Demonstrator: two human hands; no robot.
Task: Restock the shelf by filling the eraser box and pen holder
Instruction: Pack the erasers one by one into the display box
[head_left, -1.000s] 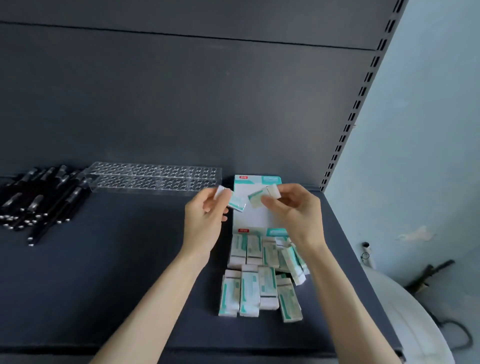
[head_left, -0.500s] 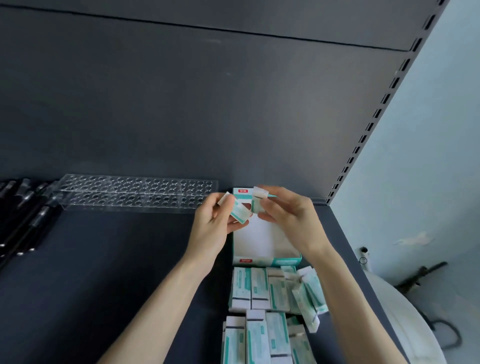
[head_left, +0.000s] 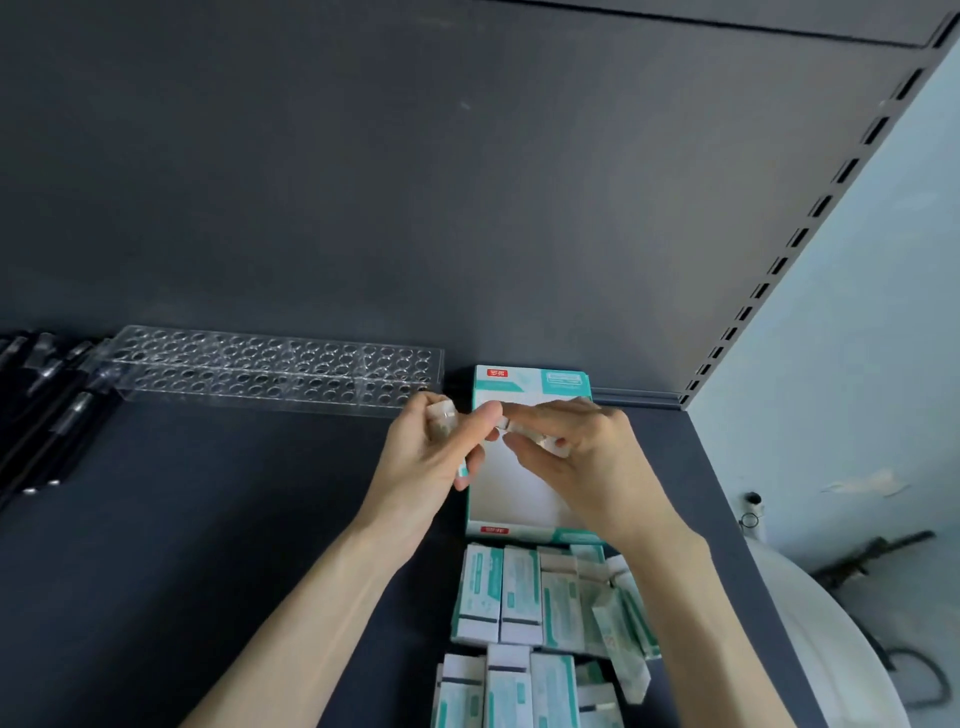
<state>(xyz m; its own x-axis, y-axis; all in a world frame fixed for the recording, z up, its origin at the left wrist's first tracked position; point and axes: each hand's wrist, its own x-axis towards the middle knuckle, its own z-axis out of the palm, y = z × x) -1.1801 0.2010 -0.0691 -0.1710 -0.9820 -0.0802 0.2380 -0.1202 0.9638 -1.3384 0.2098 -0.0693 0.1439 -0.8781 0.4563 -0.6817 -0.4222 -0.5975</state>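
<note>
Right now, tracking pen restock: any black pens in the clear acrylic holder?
No, the clear acrylic holder is empty; black pens lie beside it.

A dark grey back panel (head_left: 467, 208) meets a slotted upright (head_left: 802, 236) beside a pale blue wall (head_left: 883, 322), perhaps daylit.

Dark grey back panel (head_left: 467, 182) across the full width of the view. Slotted upright (head_left: 810, 218) along its right edge, slanting from upper right down to the rear corner. Pale blue wall (head_left: 872, 338) right of the upright, with a scuffed patch (head_left: 865, 486). White rounded object (head_left: 821, 639) at lower right, partly cut off. Dark looped cable (head_left: 930, 680) just beside it.
</note>
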